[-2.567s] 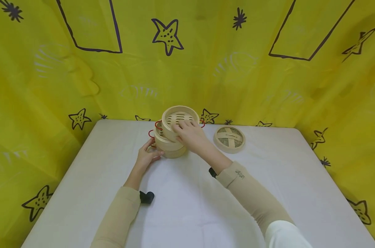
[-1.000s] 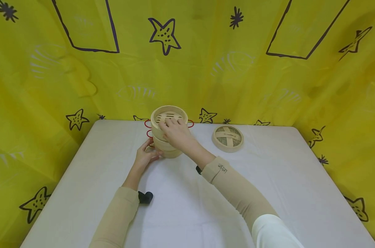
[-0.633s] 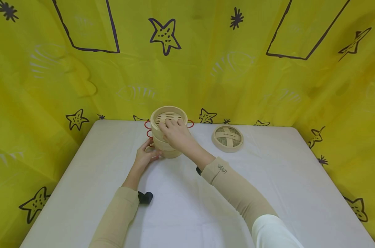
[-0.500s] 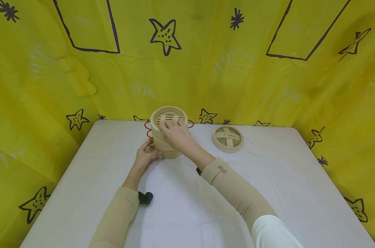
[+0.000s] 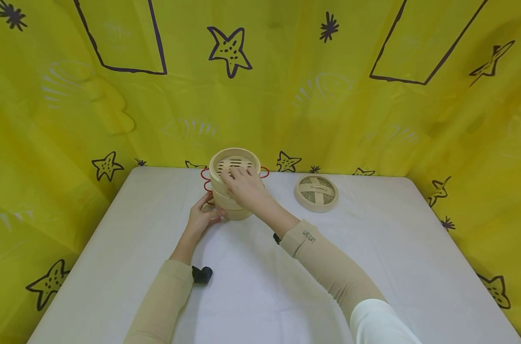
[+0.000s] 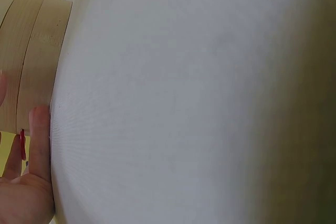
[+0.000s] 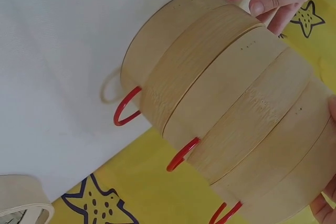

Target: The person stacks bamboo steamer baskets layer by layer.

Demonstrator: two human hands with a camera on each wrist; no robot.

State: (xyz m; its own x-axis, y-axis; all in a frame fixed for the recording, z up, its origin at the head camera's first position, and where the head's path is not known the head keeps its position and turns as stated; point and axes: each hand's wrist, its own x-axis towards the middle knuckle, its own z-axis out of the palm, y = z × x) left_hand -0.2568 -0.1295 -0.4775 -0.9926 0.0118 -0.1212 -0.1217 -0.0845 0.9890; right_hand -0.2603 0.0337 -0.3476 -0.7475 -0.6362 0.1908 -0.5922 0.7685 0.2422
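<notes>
Three round bamboo steamer baskets with red loop handles stand stacked upright at the back of the table. My right hand [image 5: 245, 188] pinches the near wall of the top steamer basket [image 5: 234, 153], fingers over the rim onto the slatted floor. Under it sit the middle steamer basket [image 7: 231, 108] and the bottom steamer basket [image 7: 173, 45]. My left hand [image 5: 199, 219] rests against the lower left side of the stack; in the left wrist view an outstretched finger [image 6: 40, 140] touches the bottom basket at table level. The top basket's near side is partly hidden by my right hand.
A round bamboo lid [image 5: 316, 192] with crossed strips lies right of the stack. The white-covered table [image 5: 252, 286] ends just behind the stack, where a yellow curtain [image 5: 260, 105] hangs. A black wrist mount [image 5: 202, 274] juts out beside my left wrist.
The top basket was held raised and to the right; my right hand has moved it left and down onto the stack. In the last second hardly anything has moved. My left hand stays put.
</notes>
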